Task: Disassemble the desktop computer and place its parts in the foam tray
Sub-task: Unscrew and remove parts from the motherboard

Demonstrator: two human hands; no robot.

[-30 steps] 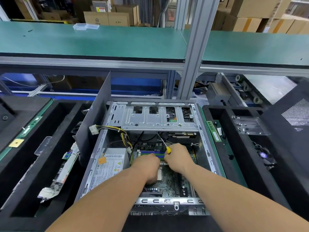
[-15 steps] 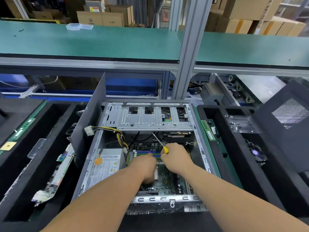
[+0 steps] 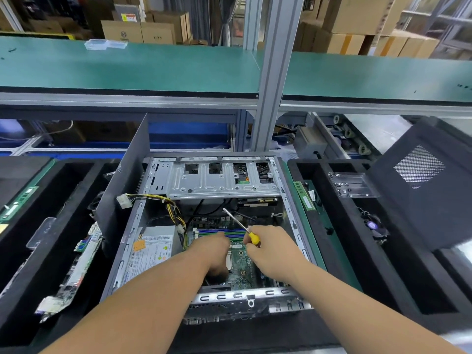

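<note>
Gripping a yellow-handled screwdriver (image 3: pixel 251 236), the right hand (image 3: pixel 272 251) has its fingers curled round the handle, and the bare metal shaft slants up and away toward the back of the case, its tip free above the board. Just beside it, the left hand (image 3: pixel 217 251) reaches down onto the motherboard (image 3: pixel 241 264) with its knuckles up; its fingertips are hidden under the hand, so I cannot tell whether they pinch anything or only press. Both hands sit over the middle of the board, right in front of the blue and green memory slots (image 3: pixel 212 232).

Around them lies the open desktop computer case (image 3: pixel 288 208), flat on its side. A grey power supply (image 3: pixel 153 249) fills its left half, with yellow and black cables (image 3: pixel 168 204) looping up to a white plug. A silver drive cage (image 3: pixel 217 182) spans the far end.

Black foam trays flank the case. The left foam tray (image 3: pixel 51 251) holds an expansion card (image 3: pixel 74 272); the right foam tray (image 3: pixel 357 264) holds a green memory stick (image 3: pixel 304 195), a clear plastic box (image 3: pixel 352 183) and a small fan (image 3: pixel 373 226). A dark side panel (image 3: pixel 429 185) leans over the right tray.
</note>
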